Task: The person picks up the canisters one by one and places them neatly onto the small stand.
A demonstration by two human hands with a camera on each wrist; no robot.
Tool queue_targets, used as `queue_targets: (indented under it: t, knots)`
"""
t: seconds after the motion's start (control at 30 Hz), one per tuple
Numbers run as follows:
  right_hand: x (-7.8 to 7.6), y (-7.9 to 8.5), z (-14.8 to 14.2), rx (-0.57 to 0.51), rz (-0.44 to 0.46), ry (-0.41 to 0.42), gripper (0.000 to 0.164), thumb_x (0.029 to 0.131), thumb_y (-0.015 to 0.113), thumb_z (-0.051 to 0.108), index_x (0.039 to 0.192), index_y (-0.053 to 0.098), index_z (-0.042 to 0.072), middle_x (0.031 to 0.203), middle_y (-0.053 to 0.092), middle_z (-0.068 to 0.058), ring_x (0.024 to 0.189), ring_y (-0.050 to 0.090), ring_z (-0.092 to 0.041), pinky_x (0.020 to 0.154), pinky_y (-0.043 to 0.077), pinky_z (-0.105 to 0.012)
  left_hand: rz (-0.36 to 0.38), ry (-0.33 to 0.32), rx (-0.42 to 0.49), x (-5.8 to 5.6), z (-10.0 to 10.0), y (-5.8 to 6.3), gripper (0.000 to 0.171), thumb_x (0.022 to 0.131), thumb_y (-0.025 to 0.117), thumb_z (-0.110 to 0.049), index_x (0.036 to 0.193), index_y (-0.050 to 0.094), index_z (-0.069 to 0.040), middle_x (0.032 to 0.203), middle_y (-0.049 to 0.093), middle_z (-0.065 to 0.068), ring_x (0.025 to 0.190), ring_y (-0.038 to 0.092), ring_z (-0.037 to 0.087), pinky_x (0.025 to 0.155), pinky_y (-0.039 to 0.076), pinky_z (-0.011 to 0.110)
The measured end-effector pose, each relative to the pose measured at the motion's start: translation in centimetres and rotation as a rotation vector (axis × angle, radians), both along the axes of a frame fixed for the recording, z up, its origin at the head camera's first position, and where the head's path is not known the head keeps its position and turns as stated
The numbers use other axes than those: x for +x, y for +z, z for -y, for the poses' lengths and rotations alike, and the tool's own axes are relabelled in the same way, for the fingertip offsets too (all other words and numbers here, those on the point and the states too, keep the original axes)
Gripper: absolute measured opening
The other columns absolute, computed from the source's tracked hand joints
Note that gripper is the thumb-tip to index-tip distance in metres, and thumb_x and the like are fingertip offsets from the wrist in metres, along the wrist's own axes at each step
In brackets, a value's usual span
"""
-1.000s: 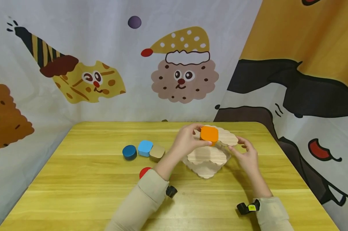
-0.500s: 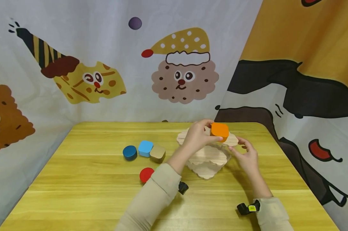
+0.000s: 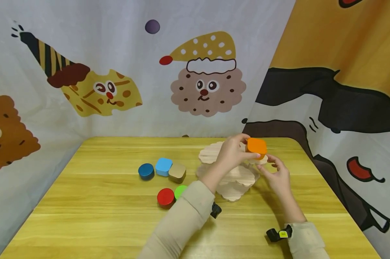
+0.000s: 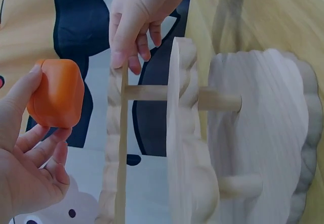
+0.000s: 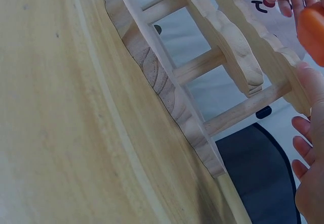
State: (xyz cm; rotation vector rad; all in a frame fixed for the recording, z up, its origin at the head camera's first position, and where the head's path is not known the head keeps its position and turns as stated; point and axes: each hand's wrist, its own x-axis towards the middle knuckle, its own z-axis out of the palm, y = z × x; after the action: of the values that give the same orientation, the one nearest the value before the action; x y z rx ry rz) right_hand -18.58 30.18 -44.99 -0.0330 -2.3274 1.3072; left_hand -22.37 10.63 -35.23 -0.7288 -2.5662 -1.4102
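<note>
Pinching an orange rounded-square block (image 3: pixel 257 145) in the left hand (image 3: pixel 232 151), with thumb on the near side and fingertips on the far side, spread just to the width of the block. Held above the right end of the top board (image 3: pixel 211 153) of a three-tier wooden stand (image 3: pixel 237 176), with a clear gap between block and board in the left wrist view. Gripping the scalloped end of that same top board with the right hand (image 3: pixel 278 177), between thumb and bent fingers, near the orange block.

Built of scalloped boards one above another, joined by round wooden dowels (image 4: pixel 147 92). Standing upright right of centre, partly hidden behind the left hand.

Lying left of the stand, in a row: a dark blue round block (image 3: pixel 146 172), a light blue rounded-square block (image 3: pixel 164 166) and a tan block (image 3: pixel 177 172). Set nearer the person, side by side: a red round block (image 3: pixel 165 197) and a green round block (image 3: pixel 180 191), the latter partly covered by the left sleeve (image 3: pixel 182 219).

Resting on a yellowish wood-grain table (image 3: pixel 85 223). Hung behind: a pale curtain (image 3: pixel 117 36), printed with a cheese in a striped party hat and a cookie in a dotted cap.
</note>
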Motion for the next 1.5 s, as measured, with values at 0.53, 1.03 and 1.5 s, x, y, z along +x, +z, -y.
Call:
queue_targets:
  t: [0.53,1.03,1.5]
  knots:
    - [0.0,0.1,-0.2,0.01,-0.01,-0.015,0.046,0.083,0.077,0.015,0.12,0.058,-0.004,0.109,0.057,-0.012,0.099,0.046,-0.015,0.089,0.034,-0.037,0.088,0.024,-0.019,-0.6,-2.5,-1.0,0.061,0.071,0.084,-0.041,0.123,0.062,-0.017,0.098,0.063,-0.005,0.076,0.054,0.005,0.06,0.044,0.016]
    - [-0.1,0.1,-0.2,0.019,-0.017,-0.001,0.046,0.084,0.076,0.016,0.121,0.057,-0.006,0.11,0.057,-0.016,0.103,0.048,-0.032,0.089,0.034,-0.038,0.073,0.06,-0.022,-1.0,-3.1,-2.0,0.059,0.072,0.084,-0.041,0.122,0.063,-0.018,0.098,0.065,-0.006,0.078,0.055,0.004,0.062,0.043,0.015]
    - [0.0,0.0,-0.1,0.012,0.003,0.004,0.05,0.084,0.076,0.018,0.123,0.056,-0.006,0.112,0.057,-0.018,0.104,0.047,-0.033,0.089,0.034,-0.041,0.123,0.069,-0.039,-0.8,-2.2,-1.7,0.069,0.071,0.083,-0.045,0.13,0.058,-0.02,0.11,0.065,-0.003,0.091,0.059,0.012,0.072,0.048,0.024]
